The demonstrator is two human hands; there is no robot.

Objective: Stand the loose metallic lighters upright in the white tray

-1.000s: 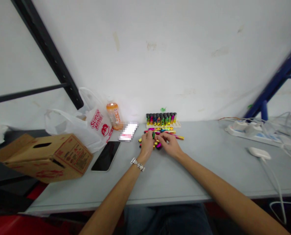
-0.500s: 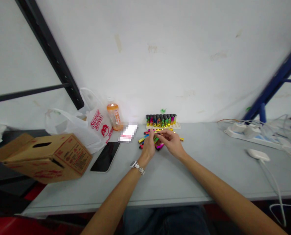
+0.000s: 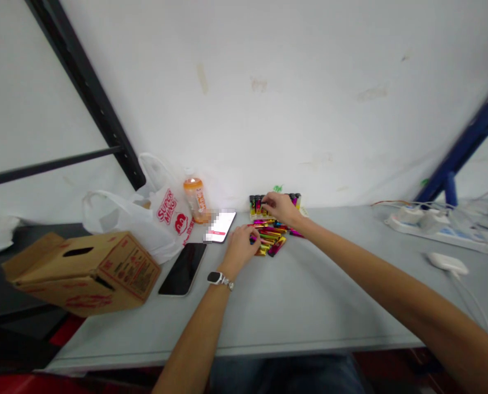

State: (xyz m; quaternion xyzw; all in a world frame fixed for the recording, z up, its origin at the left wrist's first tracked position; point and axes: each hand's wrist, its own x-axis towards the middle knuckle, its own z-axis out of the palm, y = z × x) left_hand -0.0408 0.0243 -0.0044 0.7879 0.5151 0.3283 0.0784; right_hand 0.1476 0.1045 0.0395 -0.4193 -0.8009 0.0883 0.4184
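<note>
Metallic lighters [image 3: 274,235] lie slantwise, right of the left hand [image 3: 241,246]; the right hand [image 3: 283,208] overlaps the upright row [image 3: 257,206]; fingers' grip: cannot tell.

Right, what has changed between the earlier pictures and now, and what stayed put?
The right hand has moved forward, away from the left hand, to the standing lighters. The left hand has shifted slightly left, beside the loose lighters. Whether either hand took or let go of one is too small to tell. The bottle, box and black phone stayed put.
</note>
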